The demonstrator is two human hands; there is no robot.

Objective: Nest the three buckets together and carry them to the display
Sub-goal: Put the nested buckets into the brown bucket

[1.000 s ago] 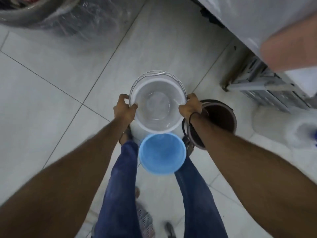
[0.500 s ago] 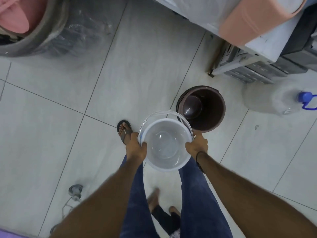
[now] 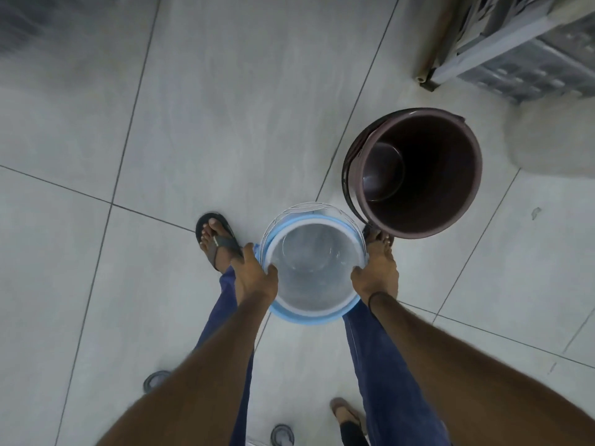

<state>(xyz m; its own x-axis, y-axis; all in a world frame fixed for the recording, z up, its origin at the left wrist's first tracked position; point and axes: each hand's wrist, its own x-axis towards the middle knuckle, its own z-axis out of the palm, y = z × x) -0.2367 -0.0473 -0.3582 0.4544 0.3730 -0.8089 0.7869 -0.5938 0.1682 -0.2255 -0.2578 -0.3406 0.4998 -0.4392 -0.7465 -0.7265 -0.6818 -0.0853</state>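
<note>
A white bucket (image 3: 314,268) sits inside a light blue bucket (image 3: 309,318), whose rim shows as a ring around it, low between my legs. My left hand (image 3: 254,275) grips the white bucket's left rim and my right hand (image 3: 376,273) grips its right rim. A thin wire handle lies over the far edge of the white bucket. A dark brown bucket (image 3: 415,172) stands upright and open on the floor, just beyond and to the right of the nested pair, apart from my hands.
Grey floor tiles (image 3: 225,107) spread all around. A grey shelf base with crates (image 3: 515,49) stands at the top right, with a pale blurred container (image 3: 553,136) below it. My sandalled left foot (image 3: 215,243) is beside the buckets.
I have lowered the white bucket down into the blue bucket, which was separate one second ago. The view has tilted down, and the brown bucket now appears larger and nearer.
</note>
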